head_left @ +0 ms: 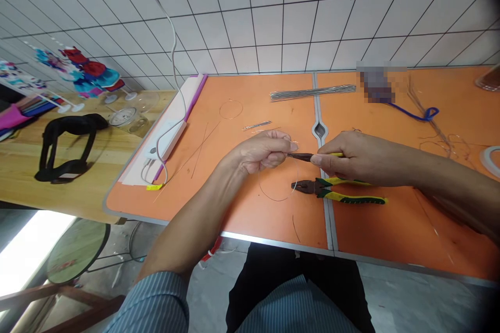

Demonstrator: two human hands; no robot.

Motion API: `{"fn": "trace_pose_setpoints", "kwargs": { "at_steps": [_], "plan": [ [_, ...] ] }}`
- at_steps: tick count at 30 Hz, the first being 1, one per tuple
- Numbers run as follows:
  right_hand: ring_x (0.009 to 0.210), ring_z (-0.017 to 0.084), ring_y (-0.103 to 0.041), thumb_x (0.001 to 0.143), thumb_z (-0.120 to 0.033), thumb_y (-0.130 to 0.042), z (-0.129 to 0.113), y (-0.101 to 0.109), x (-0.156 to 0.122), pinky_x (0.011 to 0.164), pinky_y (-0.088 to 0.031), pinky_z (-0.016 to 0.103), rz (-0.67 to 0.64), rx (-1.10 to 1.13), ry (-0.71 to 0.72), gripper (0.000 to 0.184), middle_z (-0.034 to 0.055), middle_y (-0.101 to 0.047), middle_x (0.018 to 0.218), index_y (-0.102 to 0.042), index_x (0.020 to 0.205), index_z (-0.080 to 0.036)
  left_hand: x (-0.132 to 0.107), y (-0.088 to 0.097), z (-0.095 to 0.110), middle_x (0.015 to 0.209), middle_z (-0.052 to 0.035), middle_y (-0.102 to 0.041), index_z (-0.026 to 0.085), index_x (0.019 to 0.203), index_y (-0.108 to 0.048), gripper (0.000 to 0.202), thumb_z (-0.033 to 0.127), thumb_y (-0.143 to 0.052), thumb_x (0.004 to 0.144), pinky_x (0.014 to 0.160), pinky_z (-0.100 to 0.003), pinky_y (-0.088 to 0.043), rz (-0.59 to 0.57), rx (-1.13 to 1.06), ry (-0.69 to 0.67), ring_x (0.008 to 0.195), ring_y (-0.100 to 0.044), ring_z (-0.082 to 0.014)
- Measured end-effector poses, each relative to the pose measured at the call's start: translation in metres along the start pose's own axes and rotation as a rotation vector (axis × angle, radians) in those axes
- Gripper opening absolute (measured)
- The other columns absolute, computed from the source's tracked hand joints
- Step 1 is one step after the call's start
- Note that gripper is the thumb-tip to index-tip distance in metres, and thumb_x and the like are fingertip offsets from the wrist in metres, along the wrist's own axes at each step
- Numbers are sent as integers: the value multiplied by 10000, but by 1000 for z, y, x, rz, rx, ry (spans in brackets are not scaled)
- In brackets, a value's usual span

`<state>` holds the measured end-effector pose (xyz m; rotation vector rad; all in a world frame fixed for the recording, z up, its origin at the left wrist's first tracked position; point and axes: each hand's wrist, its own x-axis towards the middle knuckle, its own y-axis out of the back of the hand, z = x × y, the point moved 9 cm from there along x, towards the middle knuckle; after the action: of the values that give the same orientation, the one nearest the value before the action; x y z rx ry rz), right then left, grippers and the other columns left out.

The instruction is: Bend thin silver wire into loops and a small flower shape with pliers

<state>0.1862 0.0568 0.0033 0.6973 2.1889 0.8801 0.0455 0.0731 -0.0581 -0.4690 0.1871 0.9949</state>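
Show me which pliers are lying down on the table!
The big combination pliers with yellow-and-green grips; they lie on the orange table below the right hand, whose slim pliers are held up off it.

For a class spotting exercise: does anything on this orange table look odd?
Yes: a pixelated blur at the far edge of the orange table hides whatever lies there, and a blue cord runs out from it.

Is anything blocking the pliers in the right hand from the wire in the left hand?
Nothing visible does. The tips of the small pliers in the right hand sit right beside the left hand, which holds the wire loop. The larger pliers lie lower down, outside that gap.
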Motion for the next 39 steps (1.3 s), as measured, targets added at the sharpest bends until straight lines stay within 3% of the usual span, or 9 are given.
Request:
{"fn": "trace_pose_setpoints", "kwargs": {
  "at_steps": [7, 14, 20, 26, 33, 39],
  "plan": [
    [627, 181, -563, 1028, -696, -501, 10, -2, -8, 644, -387, 338, 21, 96, 12, 585, 27, -664, 688, -621, 706, -223, -2, 1, 15, 521, 72, -382, 192, 649, -498, 540, 461, -935, 819, 415, -193, -142, 13, 19, -164, 435, -249, -26],
    [737, 202, -641, 1067, -639, -473, 26, -4, -12, 694, -424, 332, 207, 221, 57, 525, 22, -727, 787, -711, 851, -224, -5, -1, 25, 542, 62, -414, 163, 769, -647, 488, 572, -904, 839, 448, -184, -200, 58, -39, -292, 471, -300, -47],
    [731, 197, -631, 1095, -599, -408, 21, -5, -11, 706, -399, 340, 353, 130, 56, 534, 18, -711, 776, -637, 783, -231, -5, 2, 27, 575, 54, -456, 163, 805, -671, 433, 535, -883, 873, 465, -184, -255, 80, -56, -335, 490, -375, -57],
    [686, 194, -510, 1096, -536, -358, 22, -6, -14, 645, -272, 346, 537, -146, -89, 431, 4, -621, 749, -461, 798, -243, -7, 6, 31, 652, 35, -608, 171, 879, -690, 364, 494, -853, 914, 480, -195, -392, 175, -71, -426, 488, -504, -63],
    [768, 207, -560, 1116, -515, -348, 23, -8, -11, 623, -240, 331, 690, -264, -172, 414, 30, -663, 850, -523, 863, -237, -12, 4, 33, 711, 21, -706, 183, 869, -645, 378, 490, -864, 904, 491, -194, -478, 282, -63, -515, 515, -611, -77],
    [826, 215, -618, 1124, -438, -401, 21, -6, -14, 628, -259, 333, 768, -359, -75, 380, 53, -695, 890, -642, 940, -210, -16, 0, 34, 713, 20, -712, 187, 856, -627, 399, 509, -858, 900, 465, -198, -499, 309, -40, -512, 517, -627, -87]
  ]
}}
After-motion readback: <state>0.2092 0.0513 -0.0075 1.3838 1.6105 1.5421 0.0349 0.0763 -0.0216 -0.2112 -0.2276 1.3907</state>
